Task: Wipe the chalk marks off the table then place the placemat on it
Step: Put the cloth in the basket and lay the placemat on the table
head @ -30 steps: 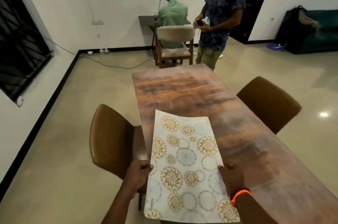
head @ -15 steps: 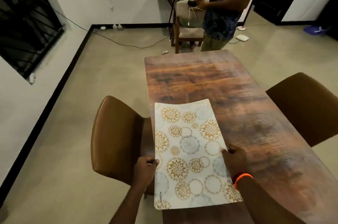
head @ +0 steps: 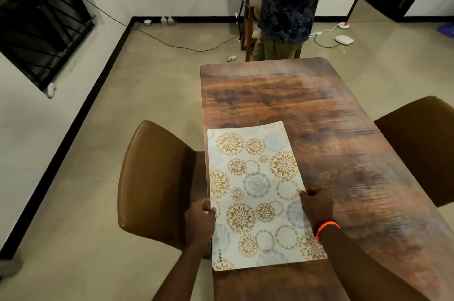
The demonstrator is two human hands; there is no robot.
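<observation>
Placement of the placemat [head: 258, 192] is judged to be the step in hand; no chalk marks can be made out on the table [head: 319, 109], though pale smearing is noted on the wood and the wiping step is taken as done. The placemat is seen lying along the table's near left edge, its long side running away from the camera and its left border just at or slightly over the table edge; whether it is fully flat on the surface cannot be told. Its left edge is pinched by the left hand [head: 200, 221], thumb on top. Its right edge is gripped by the right hand [head: 317, 205], fingers curled at the border, an orange band worn at the wrist. A brown chair [head: 157, 178] stands just beside the table on the left.

For the next move, the mat is expected to be squared to the table edge, pressed flat, and both grips released.
</observation>
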